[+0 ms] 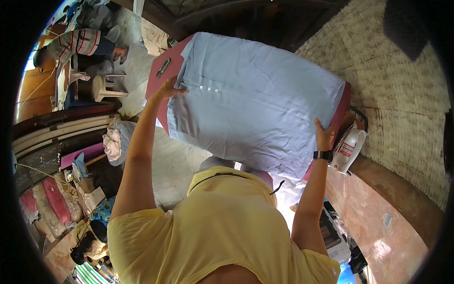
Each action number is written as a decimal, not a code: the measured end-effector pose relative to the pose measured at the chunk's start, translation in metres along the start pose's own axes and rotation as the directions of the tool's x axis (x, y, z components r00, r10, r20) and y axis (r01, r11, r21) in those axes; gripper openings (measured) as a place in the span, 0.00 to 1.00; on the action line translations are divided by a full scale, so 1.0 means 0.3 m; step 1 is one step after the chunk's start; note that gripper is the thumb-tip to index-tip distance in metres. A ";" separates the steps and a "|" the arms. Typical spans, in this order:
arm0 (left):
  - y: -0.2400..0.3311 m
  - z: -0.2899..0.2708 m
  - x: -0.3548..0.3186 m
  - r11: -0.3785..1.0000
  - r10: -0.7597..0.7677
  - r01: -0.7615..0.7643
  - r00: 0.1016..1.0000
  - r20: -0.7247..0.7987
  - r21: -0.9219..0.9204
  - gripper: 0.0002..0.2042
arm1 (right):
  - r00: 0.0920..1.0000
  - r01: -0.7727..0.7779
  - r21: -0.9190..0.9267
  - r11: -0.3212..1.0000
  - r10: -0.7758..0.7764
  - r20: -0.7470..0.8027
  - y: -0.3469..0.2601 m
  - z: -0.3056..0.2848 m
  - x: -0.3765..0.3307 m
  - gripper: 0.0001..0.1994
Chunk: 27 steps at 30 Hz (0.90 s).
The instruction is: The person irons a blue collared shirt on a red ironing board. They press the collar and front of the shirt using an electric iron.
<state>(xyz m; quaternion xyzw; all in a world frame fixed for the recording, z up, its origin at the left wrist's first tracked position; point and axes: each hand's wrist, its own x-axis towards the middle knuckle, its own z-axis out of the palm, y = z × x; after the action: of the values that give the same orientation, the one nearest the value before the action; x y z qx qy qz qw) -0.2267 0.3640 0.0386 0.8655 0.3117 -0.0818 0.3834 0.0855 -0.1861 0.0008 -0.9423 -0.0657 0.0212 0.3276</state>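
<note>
A light blue shirt [255,104] with small white buttons lies spread over a dark red padded board [157,87] in front of me. My left hand [171,90] rests at the shirt's left edge, thumb and fingers apart, with fingertips on the cloth. At the right edge, my right hand [324,136] touches the shirt with its fingers spread; a dark watch sits on that wrist. Just right of it, a white iron [349,146] with red markings stands beside the board. Small thread snips [163,67] lie on the board's upper left corner, beyond my left hand.
A white plastic stool [105,87] and a person in a striped top [78,42] are at the upper left. Another person [90,241] is low at the left, near piled cloth and bags. A woven mat-like surface [373,80] spreads at the right.
</note>
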 end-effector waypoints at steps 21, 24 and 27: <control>-0.209 0.354 -0.679 0.952 -0.237 0.122 0.876 -0.420 -0.282 0.13 | 0.945 0.097 0.028 0.995 -0.101 0.310 0.345 -0.218 -0.756 0.16; -0.101 0.272 -0.646 0.933 -0.137 -0.096 0.795 -0.591 -0.346 0.12 | 0.917 -0.109 0.052 0.993 0.080 0.392 0.210 -0.312 -0.645 0.14; 0.024 0.142 -0.509 0.972 0.040 -0.187 0.725 -0.688 -0.141 0.10 | 0.942 -0.168 0.296 0.940 0.064 0.330 0.225 -0.273 -0.538 0.12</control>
<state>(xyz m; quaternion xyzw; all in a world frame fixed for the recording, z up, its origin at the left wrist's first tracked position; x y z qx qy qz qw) -0.3391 0.2569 0.0716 0.8093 0.3832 0.2963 0.3322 -0.0602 -0.3111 0.0225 -0.8632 -0.0564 0.2016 0.4595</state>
